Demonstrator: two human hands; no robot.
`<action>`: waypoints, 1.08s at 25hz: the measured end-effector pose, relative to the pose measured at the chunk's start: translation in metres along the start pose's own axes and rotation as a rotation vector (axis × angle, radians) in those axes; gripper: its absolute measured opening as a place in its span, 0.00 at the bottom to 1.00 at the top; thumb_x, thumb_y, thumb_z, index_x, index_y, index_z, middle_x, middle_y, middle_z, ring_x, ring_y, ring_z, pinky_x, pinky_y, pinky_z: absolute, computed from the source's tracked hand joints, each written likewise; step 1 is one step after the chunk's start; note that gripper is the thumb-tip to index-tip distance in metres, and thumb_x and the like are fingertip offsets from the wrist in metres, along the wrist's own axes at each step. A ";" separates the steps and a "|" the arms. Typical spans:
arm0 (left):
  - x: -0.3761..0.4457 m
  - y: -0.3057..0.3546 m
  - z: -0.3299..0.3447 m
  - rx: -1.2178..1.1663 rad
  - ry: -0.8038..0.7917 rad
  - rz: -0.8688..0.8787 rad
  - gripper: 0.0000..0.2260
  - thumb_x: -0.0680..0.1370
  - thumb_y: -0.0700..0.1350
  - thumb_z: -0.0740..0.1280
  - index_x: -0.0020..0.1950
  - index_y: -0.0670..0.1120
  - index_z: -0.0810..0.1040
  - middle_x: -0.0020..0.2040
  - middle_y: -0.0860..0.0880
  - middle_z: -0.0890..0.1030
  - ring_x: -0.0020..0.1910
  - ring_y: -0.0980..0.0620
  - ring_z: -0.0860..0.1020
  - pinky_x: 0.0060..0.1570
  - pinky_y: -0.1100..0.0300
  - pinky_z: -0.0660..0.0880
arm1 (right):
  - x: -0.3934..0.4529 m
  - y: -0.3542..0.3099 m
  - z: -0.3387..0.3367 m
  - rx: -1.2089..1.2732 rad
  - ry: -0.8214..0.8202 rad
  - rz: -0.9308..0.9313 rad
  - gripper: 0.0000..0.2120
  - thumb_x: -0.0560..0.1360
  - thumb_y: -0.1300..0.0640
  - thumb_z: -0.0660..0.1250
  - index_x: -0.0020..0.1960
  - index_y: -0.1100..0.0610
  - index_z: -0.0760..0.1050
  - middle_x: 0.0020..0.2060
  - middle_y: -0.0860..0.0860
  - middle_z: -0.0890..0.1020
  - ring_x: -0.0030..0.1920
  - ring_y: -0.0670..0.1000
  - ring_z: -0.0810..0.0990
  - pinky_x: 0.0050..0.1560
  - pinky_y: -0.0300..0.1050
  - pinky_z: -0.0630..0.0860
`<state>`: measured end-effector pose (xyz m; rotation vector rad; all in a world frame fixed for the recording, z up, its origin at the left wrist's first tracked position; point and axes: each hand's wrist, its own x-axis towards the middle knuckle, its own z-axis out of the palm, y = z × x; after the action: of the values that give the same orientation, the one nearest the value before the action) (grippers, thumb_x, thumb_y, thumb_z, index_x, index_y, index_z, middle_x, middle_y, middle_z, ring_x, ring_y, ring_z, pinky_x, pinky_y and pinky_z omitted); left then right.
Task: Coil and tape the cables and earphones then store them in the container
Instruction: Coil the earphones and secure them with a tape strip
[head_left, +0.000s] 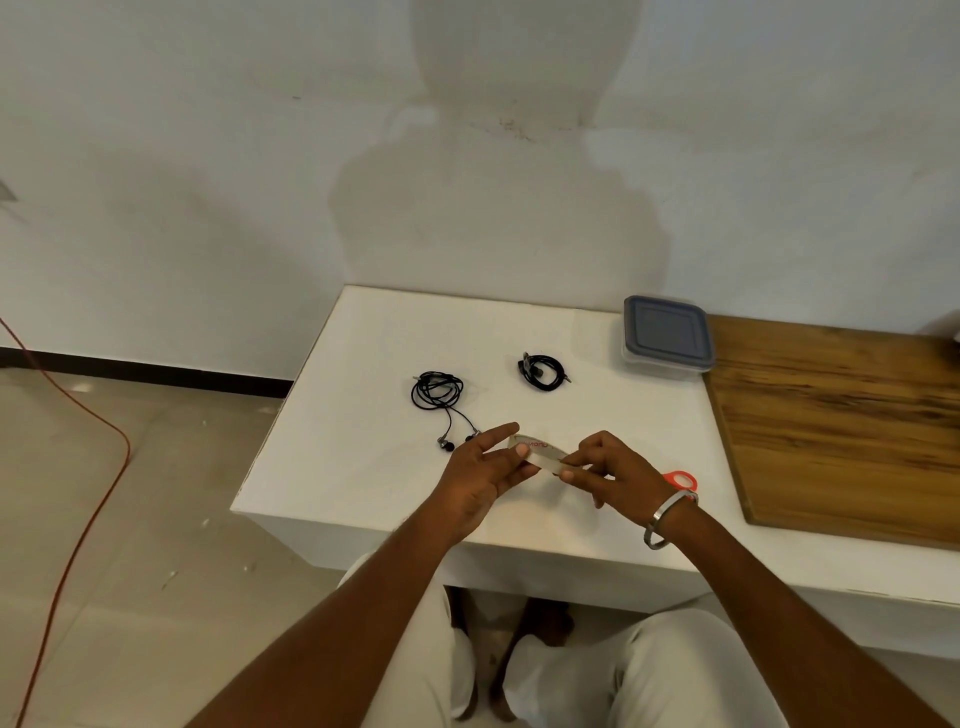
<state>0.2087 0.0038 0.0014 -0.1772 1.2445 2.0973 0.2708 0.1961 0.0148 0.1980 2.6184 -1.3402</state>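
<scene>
A clear tape roll (538, 451) with red lettering is held between both hands above the white table (363, 452). My left hand (485, 470) holds its left side, index finger stretched out. My right hand (605, 470) pinches the roll's right edge. Black earphones (439, 397), loosely coiled with both earbuds trailing out, lie just beyond my left hand. A small coiled black cable (542, 372) lies further back. The clear container (666, 336) with a grey-blue lid on it stands at the back right.
Orange-handled scissors (681, 480) lie partly hidden behind my right wrist. A wooden board (841, 426) covers the table's right part. An orange cord (83, 519) runs across the floor at the left. My knees are under the table's front edge.
</scene>
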 end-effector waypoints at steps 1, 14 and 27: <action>0.000 0.001 0.000 -0.009 0.001 -0.009 0.19 0.76 0.34 0.67 0.67 0.38 0.72 0.50 0.39 0.84 0.48 0.47 0.84 0.47 0.60 0.81 | 0.000 0.001 -0.001 0.027 -0.013 -0.001 0.10 0.75 0.55 0.67 0.55 0.55 0.78 0.49 0.50 0.72 0.41 0.48 0.77 0.41 0.38 0.79; 0.003 0.000 -0.003 0.001 0.011 0.006 0.17 0.77 0.36 0.68 0.65 0.40 0.75 0.61 0.36 0.78 0.52 0.46 0.82 0.47 0.61 0.81 | 0.004 -0.007 0.008 0.138 -0.031 0.084 0.06 0.77 0.59 0.62 0.47 0.53 0.78 0.38 0.45 0.77 0.37 0.49 0.76 0.41 0.43 0.76; -0.001 -0.013 -0.002 0.802 -0.118 0.374 0.04 0.76 0.47 0.71 0.48 0.48 0.81 0.45 0.55 0.83 0.41 0.59 0.79 0.43 0.62 0.76 | -0.008 -0.007 0.003 0.038 -0.004 -0.004 0.13 0.75 0.66 0.61 0.53 0.52 0.78 0.43 0.49 0.82 0.38 0.51 0.79 0.40 0.40 0.77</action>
<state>0.2167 0.0055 -0.0091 0.5634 2.0437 1.6832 0.2772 0.1893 0.0207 0.1949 2.5930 -1.3909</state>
